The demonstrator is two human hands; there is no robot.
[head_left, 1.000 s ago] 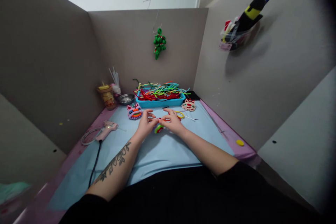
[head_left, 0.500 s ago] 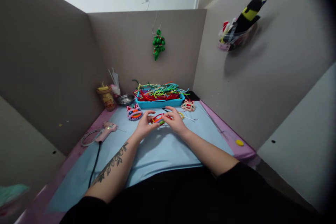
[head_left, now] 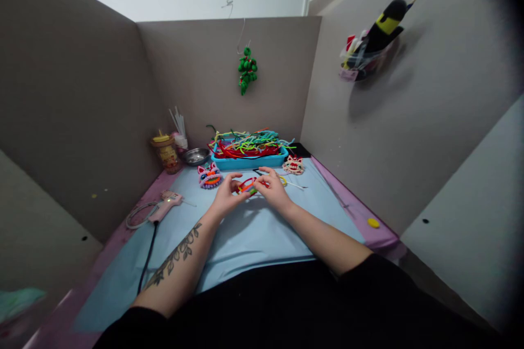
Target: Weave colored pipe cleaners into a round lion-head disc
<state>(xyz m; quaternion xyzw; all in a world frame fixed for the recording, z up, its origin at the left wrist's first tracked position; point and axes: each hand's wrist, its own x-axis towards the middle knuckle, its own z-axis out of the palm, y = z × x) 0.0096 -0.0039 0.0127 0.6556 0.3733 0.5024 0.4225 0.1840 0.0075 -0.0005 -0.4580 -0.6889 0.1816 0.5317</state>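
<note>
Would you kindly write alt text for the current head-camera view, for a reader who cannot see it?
A person's left hand and right hand hold a small multicoloured piece over a blue sheet. Beyond them, a blue tray brims with colourful strips; a pink glue gun lies to the left.

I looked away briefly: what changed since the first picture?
The piece was turned: its green part, lower in view before, now shows higher, between the left hand and right hand, both holding it. The tray and glue gun stayed put.
</note>
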